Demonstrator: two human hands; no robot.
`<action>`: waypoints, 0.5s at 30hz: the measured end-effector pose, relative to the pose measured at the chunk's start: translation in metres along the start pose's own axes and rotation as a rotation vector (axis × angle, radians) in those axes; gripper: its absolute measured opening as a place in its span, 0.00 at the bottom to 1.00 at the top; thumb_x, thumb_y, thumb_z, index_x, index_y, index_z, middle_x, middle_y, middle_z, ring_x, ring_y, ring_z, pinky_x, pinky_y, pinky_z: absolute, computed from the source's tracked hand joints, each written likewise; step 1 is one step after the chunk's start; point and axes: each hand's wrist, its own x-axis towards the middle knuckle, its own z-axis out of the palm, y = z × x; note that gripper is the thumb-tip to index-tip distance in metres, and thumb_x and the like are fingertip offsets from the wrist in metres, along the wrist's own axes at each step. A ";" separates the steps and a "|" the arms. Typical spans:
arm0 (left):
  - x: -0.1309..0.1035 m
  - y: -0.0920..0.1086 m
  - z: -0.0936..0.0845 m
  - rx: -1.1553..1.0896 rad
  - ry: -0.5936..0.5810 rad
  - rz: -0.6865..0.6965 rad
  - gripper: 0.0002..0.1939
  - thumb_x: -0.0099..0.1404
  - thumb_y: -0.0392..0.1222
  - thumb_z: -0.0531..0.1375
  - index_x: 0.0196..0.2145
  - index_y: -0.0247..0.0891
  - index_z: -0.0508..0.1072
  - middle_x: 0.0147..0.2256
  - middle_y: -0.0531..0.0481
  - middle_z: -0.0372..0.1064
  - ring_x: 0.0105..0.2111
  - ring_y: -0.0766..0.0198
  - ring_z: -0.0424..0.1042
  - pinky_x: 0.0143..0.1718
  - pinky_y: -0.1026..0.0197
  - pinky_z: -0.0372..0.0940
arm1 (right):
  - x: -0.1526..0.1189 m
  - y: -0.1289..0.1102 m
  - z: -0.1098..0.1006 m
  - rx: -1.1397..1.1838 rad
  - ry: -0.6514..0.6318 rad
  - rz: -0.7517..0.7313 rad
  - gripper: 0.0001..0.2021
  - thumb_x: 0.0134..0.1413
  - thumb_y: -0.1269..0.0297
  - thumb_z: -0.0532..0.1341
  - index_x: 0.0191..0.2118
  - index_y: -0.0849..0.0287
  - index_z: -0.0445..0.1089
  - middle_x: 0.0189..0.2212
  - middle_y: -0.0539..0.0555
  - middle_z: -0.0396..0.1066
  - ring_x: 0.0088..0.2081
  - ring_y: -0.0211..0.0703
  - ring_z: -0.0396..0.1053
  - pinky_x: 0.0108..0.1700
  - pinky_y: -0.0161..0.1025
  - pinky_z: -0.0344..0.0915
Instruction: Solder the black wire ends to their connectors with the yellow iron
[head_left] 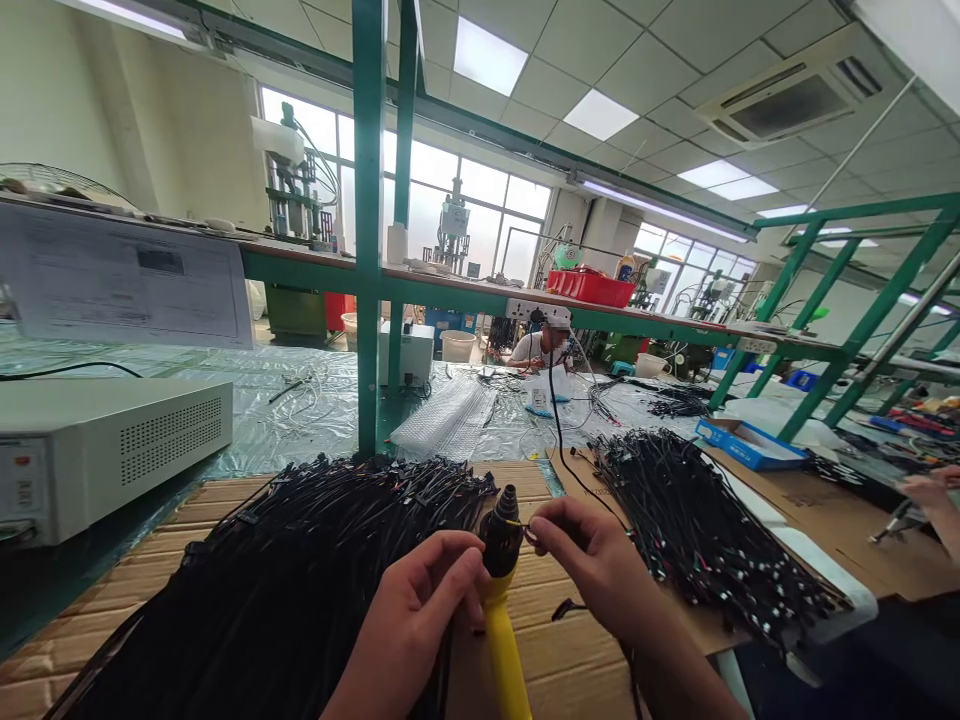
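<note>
A heat gun (501, 610) with a yellow body and a dark, stepped metal nozzle stands pointing up in front of me. Close against its left side is my left hand (420, 610), thumb and forefinger pinched together; what they grip is hidden. On the other side my right hand (585, 550) pinches a thin cable (529, 532), and a short yellow piece shows by the nozzle. Dark cable hangs below both hands. A large heap of black cables (300, 560) lies to the left, and another bundle of black cables (697, 530) with white connectors lies to the right.
Cardboard (555, 620) covers the bench. A grey box-shaped device (150, 440) stands at the left, near a green post (367, 230). Bubble wrap (442, 415) and a blue tray (750, 443) lie farther back. At the right edge another person's hand (934, 500) holds a metal tool.
</note>
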 end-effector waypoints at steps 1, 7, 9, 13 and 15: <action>0.001 -0.001 0.000 -0.002 0.001 -0.001 0.12 0.67 0.48 0.57 0.40 0.38 0.72 0.30 0.53 0.72 0.26 0.66 0.69 0.30 0.63 0.65 | 0.005 0.002 -0.002 0.004 0.015 -0.010 0.12 0.62 0.57 0.58 0.33 0.58 0.71 0.28 0.49 0.70 0.33 0.39 0.67 0.36 0.34 0.62; -0.004 -0.006 -0.004 0.018 0.013 -0.019 0.13 0.67 0.50 0.57 0.38 0.38 0.73 0.30 0.53 0.72 0.25 0.67 0.68 0.29 0.64 0.64 | 0.033 0.014 -0.006 -0.005 0.050 -0.021 0.11 0.61 0.59 0.59 0.32 0.60 0.72 0.26 0.49 0.71 0.30 0.37 0.67 0.34 0.33 0.61; -0.010 -0.012 -0.009 0.029 0.036 -0.067 0.14 0.66 0.52 0.57 0.37 0.38 0.73 0.29 0.53 0.72 0.26 0.66 0.68 0.30 0.64 0.65 | 0.039 0.018 -0.006 -0.009 0.050 -0.023 0.11 0.61 0.60 0.58 0.32 0.61 0.72 0.26 0.49 0.70 0.29 0.37 0.67 0.32 0.33 0.61; -0.025 -0.033 -0.025 0.016 0.072 -0.154 0.17 0.64 0.56 0.58 0.38 0.38 0.72 0.29 0.52 0.72 0.25 0.65 0.69 0.28 0.64 0.66 | 0.044 0.023 -0.006 -0.029 0.052 -0.019 0.11 0.60 0.60 0.58 0.32 0.61 0.72 0.25 0.49 0.70 0.27 0.36 0.65 0.29 0.33 0.59; -0.034 -0.044 -0.032 -0.002 0.087 -0.179 0.19 0.62 0.58 0.59 0.38 0.38 0.72 0.28 0.52 0.73 0.24 0.64 0.70 0.27 0.63 0.66 | 0.046 0.025 -0.007 -0.043 0.051 -0.020 0.11 0.60 0.60 0.59 0.32 0.61 0.72 0.24 0.49 0.70 0.27 0.36 0.65 0.29 0.33 0.58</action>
